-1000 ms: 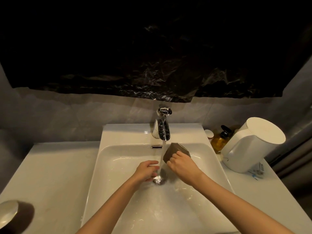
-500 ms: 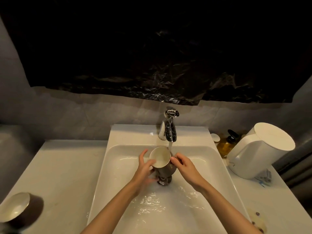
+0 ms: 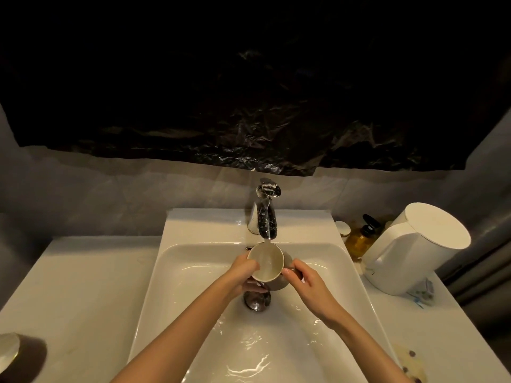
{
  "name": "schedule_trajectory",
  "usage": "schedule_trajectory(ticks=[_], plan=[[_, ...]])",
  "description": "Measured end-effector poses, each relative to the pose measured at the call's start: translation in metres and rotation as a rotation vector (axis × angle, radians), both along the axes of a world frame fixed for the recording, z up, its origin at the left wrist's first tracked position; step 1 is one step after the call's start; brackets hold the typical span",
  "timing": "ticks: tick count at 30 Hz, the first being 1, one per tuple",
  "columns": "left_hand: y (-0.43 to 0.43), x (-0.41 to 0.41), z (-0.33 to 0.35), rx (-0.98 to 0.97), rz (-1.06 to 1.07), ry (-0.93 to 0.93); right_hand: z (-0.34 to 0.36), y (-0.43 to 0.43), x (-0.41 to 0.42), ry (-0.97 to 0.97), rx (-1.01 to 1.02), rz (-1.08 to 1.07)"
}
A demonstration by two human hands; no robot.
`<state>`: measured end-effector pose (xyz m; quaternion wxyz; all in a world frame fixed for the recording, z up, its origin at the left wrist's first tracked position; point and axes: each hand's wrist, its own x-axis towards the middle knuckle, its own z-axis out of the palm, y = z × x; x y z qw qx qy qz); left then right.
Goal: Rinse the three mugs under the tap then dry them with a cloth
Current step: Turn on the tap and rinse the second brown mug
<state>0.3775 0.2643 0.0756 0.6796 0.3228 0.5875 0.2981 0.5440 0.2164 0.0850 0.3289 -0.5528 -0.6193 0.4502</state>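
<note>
Your left hand [image 3: 243, 275] grips mug [image 3: 266, 261] by near-left rim, thumb inside. Your right hand [image 3: 307, 283] clasps mug's dark right side. Mug tilted mouth-up over sink [image 3: 193, 261], under tap [image 3: 265, 214], water running in. Second mug [image 3: 11, 352] on counter [image 3: 83, 286], far left.

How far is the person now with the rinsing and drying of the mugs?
In hand: both hands, left hand and right hand, hold one mug under the running tap, over the sink. A second mug waits on the counter's left edge; its state is unclear. The third mug and the cloth are not visible, so drying seems still to come.
</note>
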Motion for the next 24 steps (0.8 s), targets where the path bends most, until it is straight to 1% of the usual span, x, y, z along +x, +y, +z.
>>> schedule_trajectory(ticks=[2, 6, 10, 11, 13, 14, 15, 16, 18, 19, 20, 21, 22, 23, 24], plan=[[0.001, -0.001, 0.0, -0.06, 0.022, -0.041, 0.0, 0.007, -0.004, -0.001, 0.002, -0.047], [0.003, -0.007, 0.006, -0.03, 0.036, -0.053, -0.004, 0.021, -0.008, 0.041, -0.064, -0.143], [-0.006, -0.016, 0.005, -0.036, -0.033, 0.043, 0.0, 0.017, -0.013, 0.055, -0.123, -0.025], [-0.01, -0.018, 0.004, -0.031, -0.04, 0.049, 0.001, 0.016, -0.016, 0.046, -0.113, -0.028], [-0.016, -0.021, -0.002, 0.003, 0.011, 0.021, -0.001, 0.015, -0.023, 0.046, -0.058, -0.11], [-0.02, -0.021, -0.005, 0.043, 0.059, 0.023, -0.002, 0.015, -0.026, 0.038, -0.017, -0.148], [-0.023, -0.023, -0.007, 0.111, 0.105, 0.064, -0.004, 0.013, -0.028, 0.013, 0.04, -0.163], [-0.024, -0.024, -0.01, 0.205, 0.14, 0.132, -0.007, 0.012, -0.029, -0.04, 0.109, -0.155], [-0.025, -0.028, -0.012, 0.352, 0.133, 0.278, -0.015, 0.008, -0.029, -0.249, 0.259, -0.075], [-0.027, -0.027, -0.008, 0.361, 0.093, 0.293, -0.018, 0.005, -0.029, -0.387, 0.335, -0.02], [-0.028, -0.026, -0.004, 0.332, 0.054, 0.287, -0.019, 0.003, -0.03, -0.504, 0.419, 0.027], [-0.029, -0.025, 0.001, 0.29, 0.018, 0.326, -0.019, 0.001, -0.03, -0.583, 0.501, 0.062], [-0.029, -0.024, 0.003, 0.268, 0.003, 0.413, -0.018, -0.001, -0.031, -0.64, 0.588, 0.083], [-0.029, -0.023, 0.005, 0.263, 0.009, 0.438, -0.018, -0.002, -0.032, -0.686, 0.681, 0.096], [-0.03, -0.021, 0.006, 0.255, 0.01, 0.359, -0.02, -0.003, -0.032, -0.729, 0.782, 0.109]])
